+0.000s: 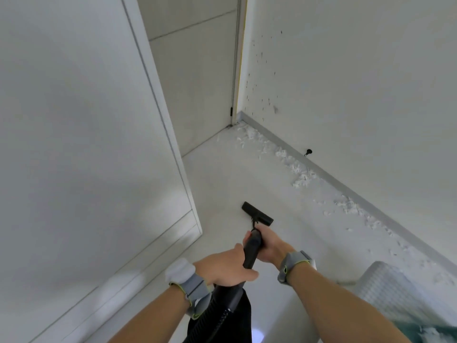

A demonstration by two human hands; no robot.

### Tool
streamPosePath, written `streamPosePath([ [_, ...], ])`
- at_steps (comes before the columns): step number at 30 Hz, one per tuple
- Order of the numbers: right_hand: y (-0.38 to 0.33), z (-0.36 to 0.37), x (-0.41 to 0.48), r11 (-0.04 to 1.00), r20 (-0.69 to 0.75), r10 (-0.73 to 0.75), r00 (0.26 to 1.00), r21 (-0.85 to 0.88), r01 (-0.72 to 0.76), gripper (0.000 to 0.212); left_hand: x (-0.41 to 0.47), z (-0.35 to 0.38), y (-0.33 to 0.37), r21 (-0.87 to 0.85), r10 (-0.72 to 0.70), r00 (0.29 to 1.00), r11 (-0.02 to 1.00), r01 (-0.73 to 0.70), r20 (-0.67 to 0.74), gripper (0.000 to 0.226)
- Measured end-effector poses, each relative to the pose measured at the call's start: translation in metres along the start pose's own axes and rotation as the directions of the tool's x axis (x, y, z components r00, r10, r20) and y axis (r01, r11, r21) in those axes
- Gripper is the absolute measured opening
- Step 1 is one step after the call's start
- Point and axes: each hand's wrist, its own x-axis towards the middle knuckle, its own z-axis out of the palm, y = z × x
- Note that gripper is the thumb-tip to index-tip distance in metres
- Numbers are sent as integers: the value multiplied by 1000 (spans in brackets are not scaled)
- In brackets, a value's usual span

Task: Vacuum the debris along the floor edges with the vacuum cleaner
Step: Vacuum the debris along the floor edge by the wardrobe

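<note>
Open floor (222, 174) narrows toward upper centre; white panel (86, 120) bounds it on the left; baseboard (346, 191) runs diagonally from the corner by the door (197, 82) to lower right. White shredded debris (299, 174) lies in a strip against the baseboard; door stopper (308, 152) sits on the wall just above it. At lower centre the vacuum wand (251, 251) has its long axis near vertical in frame, pointing toward the corner; its floor nozzle (257, 214) is down at the floor, bar running upper left to lower right, roughly parallel to the baseboard, apart from the debris. The left hand (222, 268) has fingers wrapped round the wand's near end; the right hand (268, 243) grips it just behind the nozzle; hose (217, 318) drops below.
</note>
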Motion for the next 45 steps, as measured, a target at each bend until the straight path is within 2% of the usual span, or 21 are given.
streamPosePath([
  [3, -42, 23, 14, 997, 1, -22, 1000, -78, 22, 18, 31, -34, 18, -7, -1, 999, 1000, 2, 37, 66],
  [5, -59, 35, 12, 994, -63, 1, 998, -106, -7, 18, 34, -49, 28, 6, -5, 998, 1000, 4, 56, 69],
  [6, -89, 50, 22, 982, -15, 2, 1000, -191, -4, 18, 55, -75, 38, -18, -5, 999, 1000, 6, 53, 69],
  [7, -111, 63, 27, 985, 20, 23, 1000, -173, -19, 18, 63, -93, 48, -43, 7, 999, 999, -5, 38, 69],
  [10, -156, 100, 34, 977, -71, 32, 997, -206, -46, 20, 81, -138, 69, -104, 12, 999, 995, -9, 31, 73],
  [11, -172, 110, 40, 964, -34, 51, 998, -259, -58, 20, 91, -150, 74, -104, 10, 1000, 995, -8, 17, 76],
  [13, -195, 126, 50, 946, -57, 41, 998, -318, -57, 17, 100, -168, 85, -113, 8, 1000, 994, -9, -16, 77],
  [15, -234, 149, 62, 913, -54, 92, 994, -394, -106, 14, 124, -192, 99, -212, -28, 999, 977, 19, -40, 77],
  [18, -280, 186, 77, 868, -74, 75, 994, -486, -101, 12, 155, -229, 118, -364, -88, 988, 931, 37, -125, 77],
  [23, -368, 217, 87, 881, -14, 131, 991, -457, -123, 17, 206, -285, 176, -457, -143, 972, 888, 42, -189, 70],
  [28, -449, 235, 88, 875, 19, 143, 990, -470, -118, 19, 251, -327, 233, -506, -162, 956, 862, 18, -243, 78],
  [33, -484, 248, 100, 913, 58, 167, 984, -386, -133, 19, 277, -363, 246, -473, -149, 967, 880, 35, -205, 82],
  [36, -506, 274, 104, 916, 67, 160, 985, -382, -123, 23, 293, -396, 250, -465, -141, 968, 885, 29, -208, 74],
  [38, -517, 288, 111, 933, 76, 152, 986, -341, -117, 22, 298, -421, 248, -435, -127, 973, 900, 31, -193, 71],
  [41, -520, 299, 127, 959, 91, 145, 985, -257, -118, 20, 305, -448, 237, -333, -97, 987, 942, 50, -126, 80],
  [45, -526, 318, 149, 966, 80, 138, 987, -230, -116, 22, 318, -473, 220, -287, -99, 991, 955, 70, -90, 74],
])
